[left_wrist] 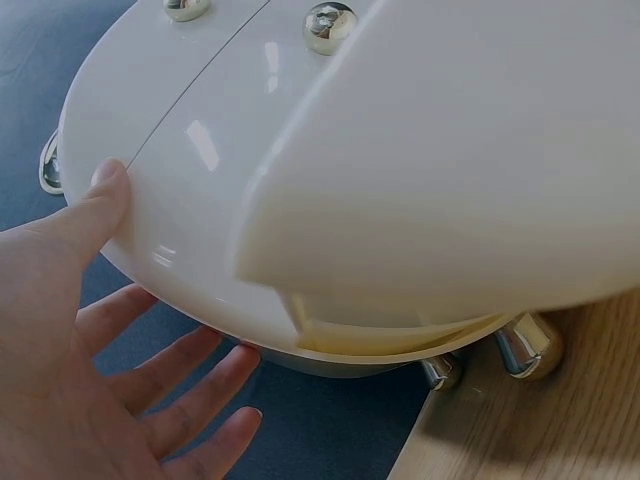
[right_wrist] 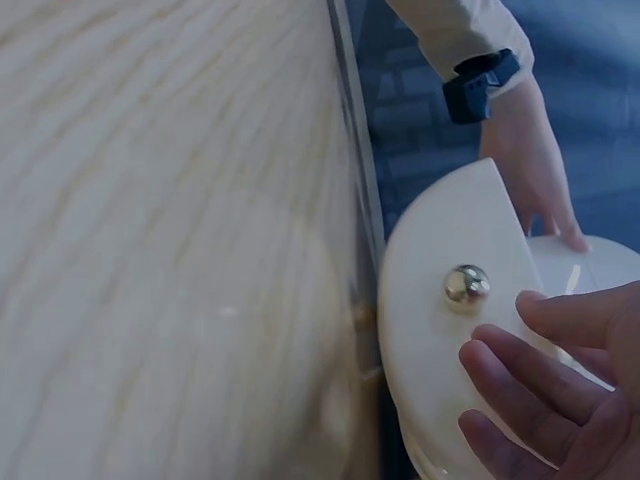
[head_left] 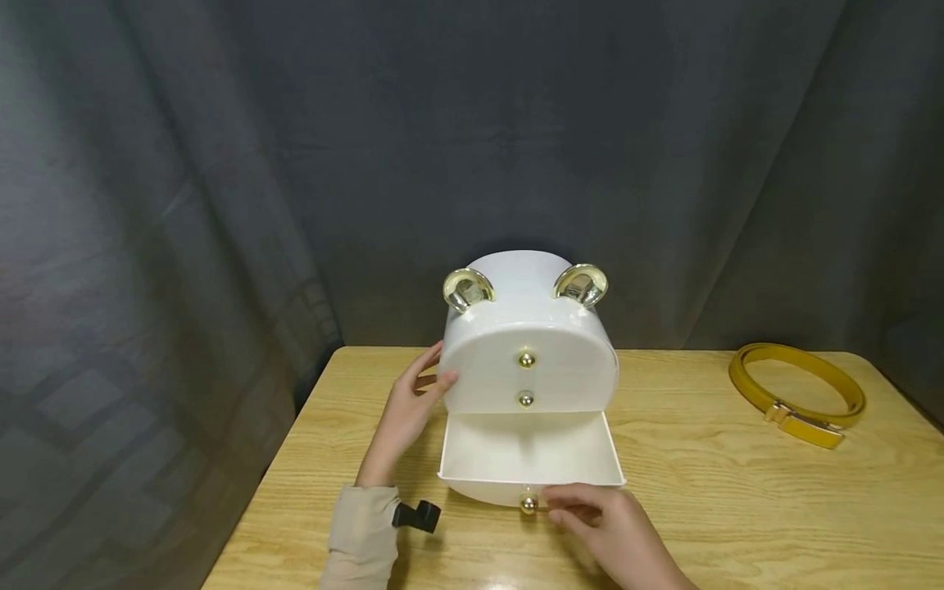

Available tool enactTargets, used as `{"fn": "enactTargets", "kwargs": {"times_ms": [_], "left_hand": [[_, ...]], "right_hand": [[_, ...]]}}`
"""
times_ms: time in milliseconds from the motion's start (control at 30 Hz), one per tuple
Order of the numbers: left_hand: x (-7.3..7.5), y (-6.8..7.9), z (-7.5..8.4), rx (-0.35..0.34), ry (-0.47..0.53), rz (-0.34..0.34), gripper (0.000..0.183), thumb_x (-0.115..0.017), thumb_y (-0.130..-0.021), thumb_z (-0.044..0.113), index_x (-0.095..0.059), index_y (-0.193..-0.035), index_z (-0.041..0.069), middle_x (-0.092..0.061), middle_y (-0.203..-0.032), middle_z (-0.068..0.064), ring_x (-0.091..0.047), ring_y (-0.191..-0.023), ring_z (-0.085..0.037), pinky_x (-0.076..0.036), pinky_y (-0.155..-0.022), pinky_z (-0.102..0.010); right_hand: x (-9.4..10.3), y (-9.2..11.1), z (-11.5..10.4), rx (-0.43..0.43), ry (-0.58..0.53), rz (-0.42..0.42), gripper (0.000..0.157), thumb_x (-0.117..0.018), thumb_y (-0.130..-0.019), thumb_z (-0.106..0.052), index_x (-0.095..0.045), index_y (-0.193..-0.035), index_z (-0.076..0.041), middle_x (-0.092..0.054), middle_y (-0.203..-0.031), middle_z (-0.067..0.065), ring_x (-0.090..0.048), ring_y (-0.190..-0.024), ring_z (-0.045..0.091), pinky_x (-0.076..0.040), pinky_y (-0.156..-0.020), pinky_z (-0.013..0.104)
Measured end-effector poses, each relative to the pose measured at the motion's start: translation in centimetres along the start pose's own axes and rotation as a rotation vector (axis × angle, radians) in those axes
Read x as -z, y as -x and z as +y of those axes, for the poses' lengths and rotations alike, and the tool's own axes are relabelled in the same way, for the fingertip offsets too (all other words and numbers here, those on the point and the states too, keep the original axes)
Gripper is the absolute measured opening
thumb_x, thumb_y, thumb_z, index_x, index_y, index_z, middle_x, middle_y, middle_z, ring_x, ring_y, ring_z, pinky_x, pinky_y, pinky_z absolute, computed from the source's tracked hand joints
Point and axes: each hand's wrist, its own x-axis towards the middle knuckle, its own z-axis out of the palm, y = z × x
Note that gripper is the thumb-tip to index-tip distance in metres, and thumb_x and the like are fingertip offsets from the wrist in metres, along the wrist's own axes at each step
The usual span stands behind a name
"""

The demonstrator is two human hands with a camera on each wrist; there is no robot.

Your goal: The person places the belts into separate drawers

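A white rounded drawer box with gold bear ears and gold knobs stands on the table. Its lowest drawer is pulled far out, and only its bare inside shows. My left hand lies against the box's left side. In the left wrist view its thumb touches the front panel, while the relaxed fingers spread along the side wall. My right hand is at the drawer's front, just right of the gold knob. The right wrist view shows its fingers loosely bent, apart from the knob.
A coiled yellow belt with a metal buckle lies at the right of the wooden table. Behind the table hangs a dark grey curtain. A black wrist device sticks out from the left sleeve.
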Motion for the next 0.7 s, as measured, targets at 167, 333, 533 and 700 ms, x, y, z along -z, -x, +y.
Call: {"fn": "enactTargets", "kwargs": {"times_ms": [167,333,533,700], "left_hand": [[0.0,0.1,0.2,-0.006,0.001,0.002,0.06,-0.067,-0.097,0.028,-0.044,-0.151,0.015,-0.05,-0.143,-0.015,-0.057,-0.117,-0.037,-0.049,-0.092,-0.049],[0.1,0.2,0.3,-0.001,-0.002,0.006,0.058,-0.066,-0.097,0.03,-0.046,-0.15,0.017,-0.051,-0.143,-0.014,-0.057,-0.117,-0.036,-0.049,-0.093,-0.051],[0.0,0.1,0.3,0.001,0.006,0.003,0.058,-0.066,-0.097,0.029,-0.046,-0.15,0.017,-0.051,-0.143,-0.014,-0.057,-0.118,-0.037,-0.049,-0.093,-0.05],[-0.1,0.0,0.2,0.003,0.017,-0.004,0.059,-0.065,-0.098,0.025,-0.043,-0.151,0.014,-0.048,-0.145,-0.016,-0.055,-0.119,-0.039,-0.049,-0.092,-0.05]], "right_hand": [[1.1,0.3,-0.2,0.0,0.04,0.036,0.014,-0.078,-0.086,-0.019,-0.078,-0.101,-0.019,-0.074,-0.095,-0.01,-0.064,-0.082,0.002,-0.055,-0.072,0.027],[2.0,0.6,-0.3,-0.024,0.068,0.069,0.014,-0.077,-0.086,-0.016,-0.078,-0.1,-0.021,-0.074,-0.095,-0.012,-0.063,-0.082,0.001,-0.053,-0.071,0.026],[2.9,1.0,-0.4,-0.088,0.107,0.12,0.021,-0.079,-0.083,-0.01,-0.078,-0.096,-0.027,-0.072,-0.093,-0.018,-0.063,-0.081,0.001,-0.053,-0.071,0.026],[3.6,1.4,-0.2,-0.123,0.142,0.165,0.025,-0.081,-0.081,-0.009,-0.077,-0.094,-0.031,-0.071,-0.09,-0.02,-0.062,-0.08,0.001,-0.053,-0.07,0.026]]}}
